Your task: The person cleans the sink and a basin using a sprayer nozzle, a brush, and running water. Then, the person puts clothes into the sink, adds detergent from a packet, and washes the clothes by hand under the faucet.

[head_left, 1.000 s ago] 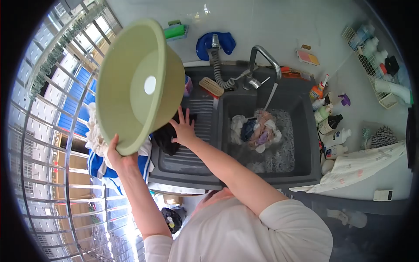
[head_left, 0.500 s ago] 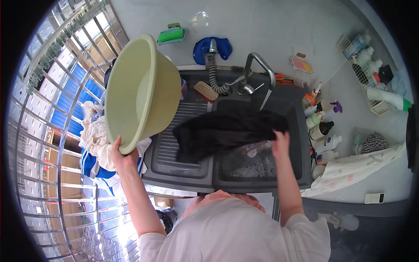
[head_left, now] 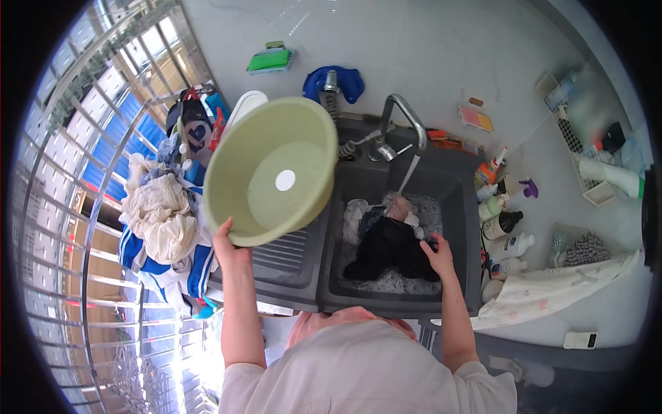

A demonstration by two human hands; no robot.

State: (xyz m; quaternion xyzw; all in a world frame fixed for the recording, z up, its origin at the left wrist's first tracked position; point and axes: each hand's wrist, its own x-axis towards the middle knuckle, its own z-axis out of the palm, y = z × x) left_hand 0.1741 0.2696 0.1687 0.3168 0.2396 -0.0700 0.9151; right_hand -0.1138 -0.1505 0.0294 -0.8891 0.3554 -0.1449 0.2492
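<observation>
My left hand (head_left: 233, 250) grips the near rim of a pale green plastic basin (head_left: 238, 148), which is tilted above the ribbed drainboard. Its inside faces me and holds nothing but a round white spot at the bottom. At the sink's right side my right hand (head_left: 440, 257) is closed on the edge of a black garment (head_left: 386, 252), most of which lies in the soapy water. White and pinkish cloths (head_left: 398, 207) show behind the garment. Water runs from the tap (head_left: 407, 114) onto them. The dark grey sink (head_left: 463, 228) surrounds it all.
A pile of clothes (head_left: 162, 214) is heaped left of the drainboard (head_left: 293, 255), beside metal window bars. Several bottles (head_left: 507, 224) line the sink's right edge. A green soap dish (head_left: 270, 62) and a wire basket (head_left: 572, 134) hang on the wall.
The black garment has dropped from above the sink and drainboard into the sink water, my right hand lowering with it. My left hand has brought the basin rightward and lower, turning its inside toward me.
</observation>
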